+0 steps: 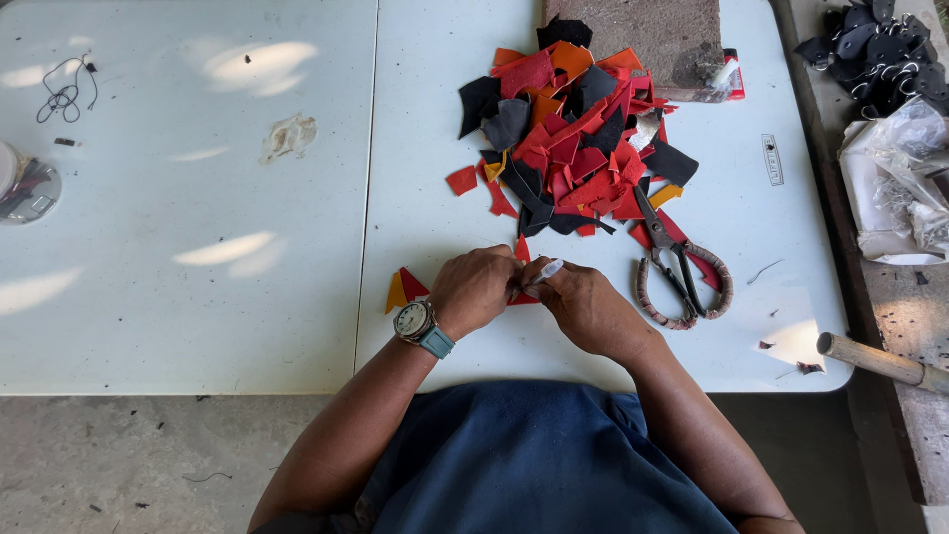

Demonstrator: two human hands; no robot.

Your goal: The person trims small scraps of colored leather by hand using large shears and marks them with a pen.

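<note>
Matt leather scraps (pixel 573 138); smooth plastic table (pixel 198 198).

Heap of red, orange and black leather scraps (pixel 571 138) sits on the pale folding table (pixel 198 326), beyond both hands; wrapped-handle metal scissors (pixel 677 267) lie right of them.

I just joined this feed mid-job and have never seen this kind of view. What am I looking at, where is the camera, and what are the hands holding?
There is no machine: one head-worn camera looks down at a person's bare hands over a white table. The left hand, with a wristwatch, and the right hand meet over a small red scrap; the right holds a small white pen-like tool. Behind lies a pile of red, orange and black scraps. Scissors lie to the right, and a wooden handle at the table's edge.
</note>
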